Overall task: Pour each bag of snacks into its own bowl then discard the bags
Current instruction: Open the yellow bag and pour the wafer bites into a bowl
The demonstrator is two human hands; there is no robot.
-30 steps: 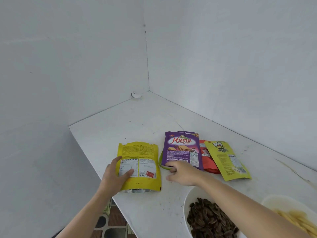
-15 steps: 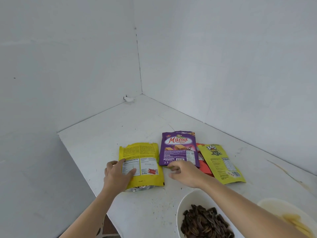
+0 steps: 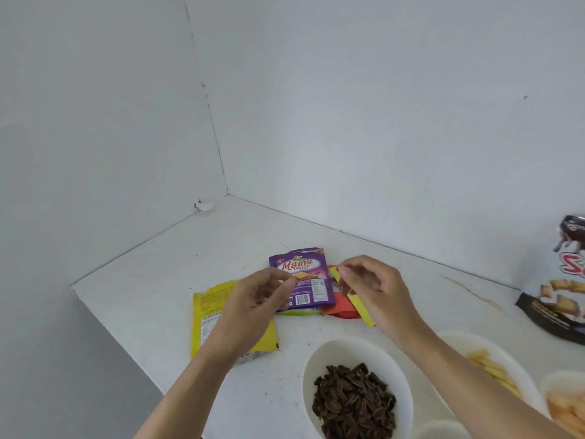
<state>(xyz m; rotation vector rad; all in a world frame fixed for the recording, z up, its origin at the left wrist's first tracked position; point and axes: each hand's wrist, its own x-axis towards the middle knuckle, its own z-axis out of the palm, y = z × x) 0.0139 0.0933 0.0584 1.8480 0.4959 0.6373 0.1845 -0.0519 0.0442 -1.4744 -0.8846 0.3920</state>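
Two loosely curled, empty hands, left hand (image 3: 253, 307), right hand (image 3: 376, 288), either side of purple bag (image 3: 300, 269)

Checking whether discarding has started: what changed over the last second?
Both hands lifted off the bags. The left hand left the yellow bag, and the right hand left the purple bag. Both hover above them, fingers loosely curled, holding nothing. The bags lie flat on the counter as before, and the seed bowl is unchanged.

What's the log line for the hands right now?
left hand: over yellow bag and purple bag, holds nothing | right hand: over yellow-green bag, holds nothing | seed bowl: filled
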